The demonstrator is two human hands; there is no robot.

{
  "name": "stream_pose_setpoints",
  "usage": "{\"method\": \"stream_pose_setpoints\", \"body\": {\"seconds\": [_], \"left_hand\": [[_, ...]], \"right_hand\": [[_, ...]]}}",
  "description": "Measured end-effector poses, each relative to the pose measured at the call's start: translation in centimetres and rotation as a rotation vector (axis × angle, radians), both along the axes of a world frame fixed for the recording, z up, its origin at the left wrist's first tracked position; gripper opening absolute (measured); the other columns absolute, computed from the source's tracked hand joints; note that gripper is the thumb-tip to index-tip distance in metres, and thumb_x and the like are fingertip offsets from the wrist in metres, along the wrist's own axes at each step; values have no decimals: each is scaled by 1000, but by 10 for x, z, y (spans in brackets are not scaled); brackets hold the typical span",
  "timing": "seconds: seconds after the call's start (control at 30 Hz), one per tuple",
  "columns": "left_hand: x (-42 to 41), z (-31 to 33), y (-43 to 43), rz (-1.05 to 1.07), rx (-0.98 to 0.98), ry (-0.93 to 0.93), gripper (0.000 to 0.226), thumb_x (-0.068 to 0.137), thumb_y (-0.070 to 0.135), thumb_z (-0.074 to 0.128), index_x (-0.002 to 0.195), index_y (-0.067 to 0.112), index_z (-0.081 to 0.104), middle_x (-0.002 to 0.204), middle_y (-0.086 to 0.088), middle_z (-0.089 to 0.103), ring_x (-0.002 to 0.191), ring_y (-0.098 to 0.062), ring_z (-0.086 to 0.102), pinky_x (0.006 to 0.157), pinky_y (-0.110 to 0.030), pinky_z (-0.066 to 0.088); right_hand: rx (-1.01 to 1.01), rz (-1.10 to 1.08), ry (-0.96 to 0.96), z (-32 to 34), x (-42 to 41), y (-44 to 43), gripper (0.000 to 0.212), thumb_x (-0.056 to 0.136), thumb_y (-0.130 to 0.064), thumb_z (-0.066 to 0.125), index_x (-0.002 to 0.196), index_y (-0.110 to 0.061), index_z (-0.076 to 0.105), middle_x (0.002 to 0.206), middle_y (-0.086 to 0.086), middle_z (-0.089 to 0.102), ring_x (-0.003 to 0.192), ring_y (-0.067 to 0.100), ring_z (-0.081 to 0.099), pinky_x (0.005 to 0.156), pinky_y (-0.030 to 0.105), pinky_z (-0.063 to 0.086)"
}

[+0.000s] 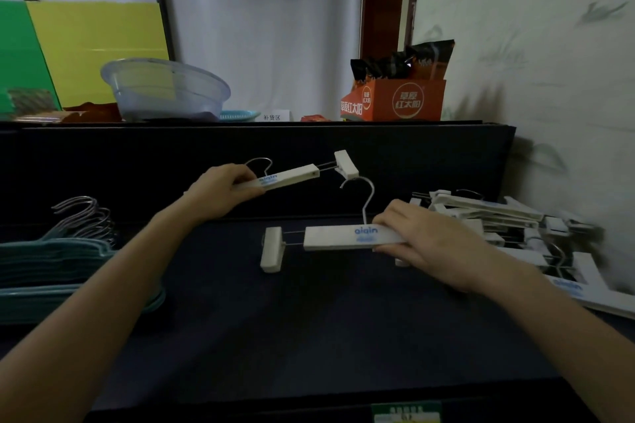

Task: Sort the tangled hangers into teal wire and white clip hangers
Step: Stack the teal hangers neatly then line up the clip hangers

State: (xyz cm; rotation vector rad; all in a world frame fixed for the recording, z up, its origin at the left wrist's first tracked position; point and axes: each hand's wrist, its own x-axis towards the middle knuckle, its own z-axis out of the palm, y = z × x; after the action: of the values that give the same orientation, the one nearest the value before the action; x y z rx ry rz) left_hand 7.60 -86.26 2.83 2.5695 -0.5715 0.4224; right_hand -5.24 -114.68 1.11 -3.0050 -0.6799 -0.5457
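Clip hanger [292, 178] in left grip [223, 187], second hanger [336, 238] in right grip [429, 244]

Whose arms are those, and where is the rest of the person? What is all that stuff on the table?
There is no machine here. The camera sits on a person's head and looks down, so you see only their two arms. Their left hand holds the far clip hanger by its white bar. Their right hand holds the near clip hanger the same way. On the dark table, a stack of teal wire hangers lies on the left and a heap of white clip hangers lies on the right. The person is sorting them by kind. On the shelf behind stand a clear bowl and an orange box.
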Motion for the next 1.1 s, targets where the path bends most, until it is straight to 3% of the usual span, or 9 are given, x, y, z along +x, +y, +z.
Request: {"method": "stream_pose_setpoints", "body": {"seconds": [0.1,0.2,0.33,0.43,0.53,0.77,0.9,1.1], "left_hand": [[5,-6,-3,-15,-9,16,28,86,33,61,108,15,63,101,-6,62,88,-19,58,77,-34,47],[7,-19,-9,-60,39,55,28,86,31,61,108,14,63,102,-6,61,87,-17,56,73,-29,45],[8,-39,-18,-95,152,58,32,86,32,60,112,13,60,109,-5,56,92,-13,50,77,-25,37],[9,-53,-23,-84,178,83,33,88,31,58,115,13,58,114,-7,54,98,-17,50,81,-25,37],[12,-61,-23,-72,203,119,35,88,31,58,118,14,58,118,-8,55,106,-20,50,86,-27,38],[12,-67,-20,-89,185,152,37,90,23,55,126,14,55,123,-7,52,112,-21,49,96,-33,40],[16,-65,-10,-101,223,162,36,90,29,56,124,18,58,121,-6,53,108,-18,50,89,-27,37],[18,-56,-13,-44,268,230,45,87,24,60,130,13,51,132,-7,49,119,-21,48,101,-31,37]], "right_hand": [[65,-16,25,19,-17,-17,39,89,-50,44,122,-32,47,107,-16,42,90,2,48,81,22,43],[146,-18,16,34,-27,-40,54,78,-71,35,115,-36,50,98,-23,45,90,-1,49,73,16,40],[240,-18,-9,43,-35,-59,68,63,-88,28,108,-43,51,94,-26,49,93,-9,49,69,13,37],[297,-29,13,43,-37,-60,65,59,-93,23,102,-50,46,95,-27,51,94,-11,49,69,11,39],[316,-11,68,35,-36,-55,58,59,-92,26,98,-55,46,96,-28,52,96,-10,50,74,6,40],[232,50,162,13,-25,-32,50,68,-85,28,105,-57,45,103,-35,50,104,-9,46,80,9,38],[230,58,219,-6,-17,-15,24,85,-51,55,108,-46,49,105,-28,52,100,-6,48,81,14,38],[233,73,255,-28,-1,11,25,86,-42,59,110,-42,50,105,-25,52,99,-7,48,86,16,40]]}}
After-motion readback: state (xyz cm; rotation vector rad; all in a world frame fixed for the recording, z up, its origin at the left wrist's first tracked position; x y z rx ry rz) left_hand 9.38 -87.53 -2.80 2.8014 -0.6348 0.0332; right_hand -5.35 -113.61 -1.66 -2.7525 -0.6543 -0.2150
